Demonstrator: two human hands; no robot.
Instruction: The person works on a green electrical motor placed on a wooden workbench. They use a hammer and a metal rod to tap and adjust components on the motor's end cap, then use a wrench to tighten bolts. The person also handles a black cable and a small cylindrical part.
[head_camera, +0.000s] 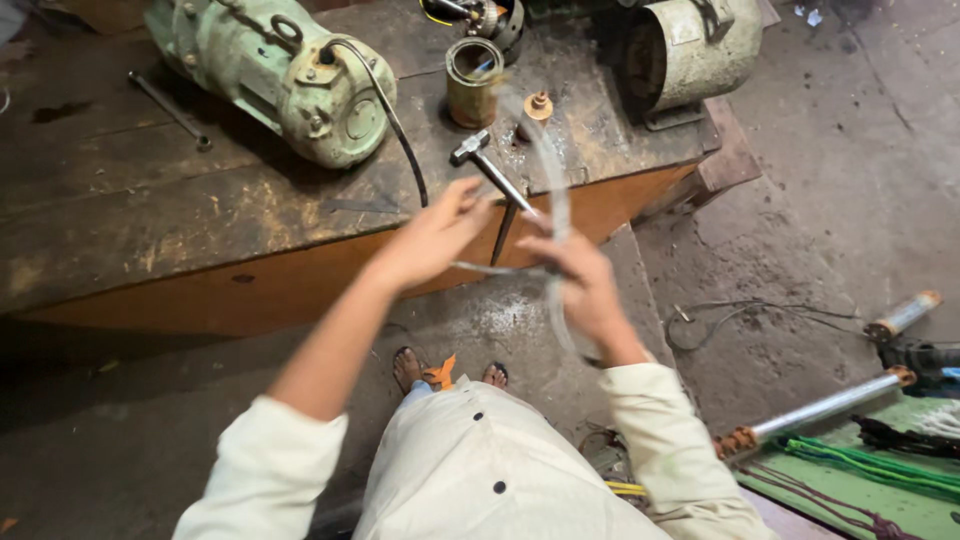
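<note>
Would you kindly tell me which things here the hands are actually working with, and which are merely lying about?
In hand:
- left hand and right hand, both on the clear flexible strip, blurred in motion

Lying about:
- hammer on the workbench
- green motor
- rusty tin
- grey motor
- metal rod on the floor

clear tube in both hands

clear flexible tube (556, 215), pale and see-through, motion-blurred. held in the air in front of the workbench edge, not lying on anything. it curves up from the right hand (585, 285) toward the bench top; a thin strand runs across to the left hand (432, 240); lower end loops down past the right wrist.
</note>
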